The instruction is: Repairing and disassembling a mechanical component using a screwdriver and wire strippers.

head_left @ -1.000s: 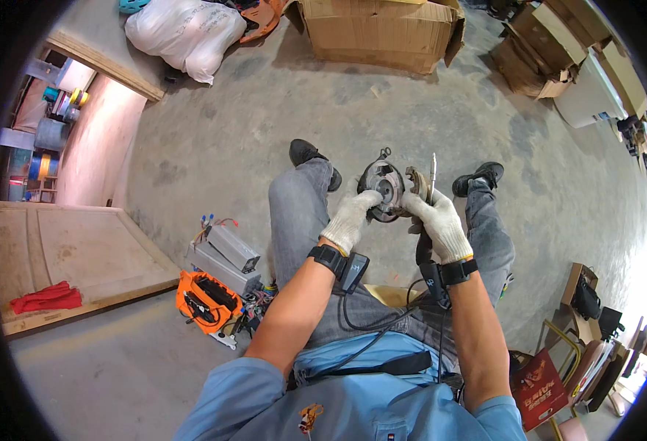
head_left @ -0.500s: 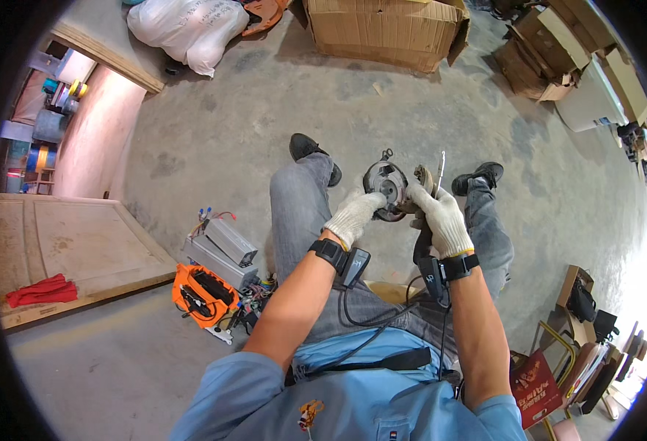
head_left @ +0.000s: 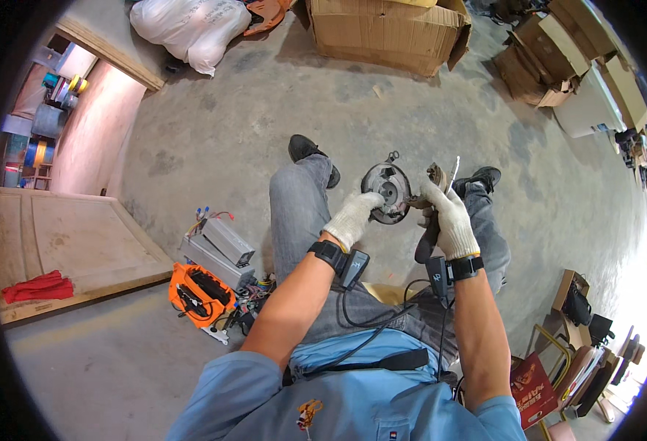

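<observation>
My left hand (head_left: pixel 354 219), in a white knit glove, is closed on a round dark metal housing (head_left: pixel 394 177) with a hub at its centre and a small loop on top. To its right, my gloved right hand (head_left: pixel 448 224) grips a small worn brown curved metal piece (head_left: pixel 436 173), a thin bright metal tool (head_left: pixel 455 169) and a dark handle-like part (head_left: pixel 426 244) hanging below. Where these join is hidden by the fingers. Both hands are between my knees, above the concrete floor (head_left: pixel 353 110).
Grey metal cases (head_left: pixel 223 239), an orange container (head_left: pixel 198 294) and wires lie left, beside a wooden board (head_left: pixel 95 235) with red cloth (head_left: pixel 38 287). A white sack (head_left: pixel 187 33) and cardboard boxes (head_left: pixel 386 37) are ahead. More boxes (head_left: pixel 540 70) and leaning items (head_left: pixel 584 375) stand right.
My right hand has moved to the right with the brown piece and bright tool, widening the space from the round housing. My left hand stays nearly in place.
</observation>
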{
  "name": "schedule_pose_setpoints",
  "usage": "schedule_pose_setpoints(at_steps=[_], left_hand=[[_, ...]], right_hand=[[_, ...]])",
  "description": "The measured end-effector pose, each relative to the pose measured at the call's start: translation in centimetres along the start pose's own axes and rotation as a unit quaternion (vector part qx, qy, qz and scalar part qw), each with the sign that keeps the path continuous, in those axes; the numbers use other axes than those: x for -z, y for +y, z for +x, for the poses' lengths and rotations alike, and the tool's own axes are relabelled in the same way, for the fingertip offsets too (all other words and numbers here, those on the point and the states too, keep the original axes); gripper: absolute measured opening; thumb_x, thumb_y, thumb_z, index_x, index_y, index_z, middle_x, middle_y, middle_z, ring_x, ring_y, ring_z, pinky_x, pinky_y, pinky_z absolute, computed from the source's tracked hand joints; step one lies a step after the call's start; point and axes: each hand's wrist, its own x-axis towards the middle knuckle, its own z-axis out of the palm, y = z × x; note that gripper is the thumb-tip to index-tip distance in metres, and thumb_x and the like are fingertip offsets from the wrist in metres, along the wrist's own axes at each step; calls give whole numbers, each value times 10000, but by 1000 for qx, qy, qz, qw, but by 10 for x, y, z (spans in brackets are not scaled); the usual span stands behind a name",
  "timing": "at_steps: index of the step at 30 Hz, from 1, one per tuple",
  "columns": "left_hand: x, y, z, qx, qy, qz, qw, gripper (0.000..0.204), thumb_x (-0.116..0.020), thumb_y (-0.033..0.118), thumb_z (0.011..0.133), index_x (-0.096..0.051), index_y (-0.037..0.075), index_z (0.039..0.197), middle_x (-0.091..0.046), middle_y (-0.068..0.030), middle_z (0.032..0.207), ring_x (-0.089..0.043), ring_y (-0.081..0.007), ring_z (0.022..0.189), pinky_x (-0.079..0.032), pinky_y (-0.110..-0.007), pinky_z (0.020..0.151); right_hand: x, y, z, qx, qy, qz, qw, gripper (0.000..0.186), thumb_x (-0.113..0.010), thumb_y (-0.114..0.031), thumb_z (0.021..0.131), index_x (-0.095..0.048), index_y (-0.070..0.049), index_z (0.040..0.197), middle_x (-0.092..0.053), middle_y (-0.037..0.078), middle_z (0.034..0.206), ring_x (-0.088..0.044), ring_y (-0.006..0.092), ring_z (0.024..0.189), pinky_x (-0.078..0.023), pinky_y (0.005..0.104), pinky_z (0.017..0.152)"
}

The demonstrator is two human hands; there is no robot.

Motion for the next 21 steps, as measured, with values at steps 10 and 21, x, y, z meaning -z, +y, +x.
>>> schedule_pose_setpoints(at_steps=[10, 21], left_hand=[[13, -18, 18, 31, -31, -79, 996, 605, -633, -29, 854, -515, -20, 1447, -672, -147, 1257, -701, -246, 1088, -600, -363, 942], [6, -16, 8, 15, -107, -102, 989, 722, -616, -67, 805, -434, -65, 1504, -660, -178, 1300, -680, -259, 1161, -567, -367, 1017]], right_hand=[[-6, -5, -7, 21, -33, -36, 999, 286, -728, -303, 983, -693, -65, 1139, -660, -2, 837, -576, 89, 640, -503, 259, 570], [-8, -13, -14, 30, -35, -144, 988, 410, -714, -285, 957, -608, -53, 1279, -649, 34, 940, -591, 101, 702, -557, 293, 600]])
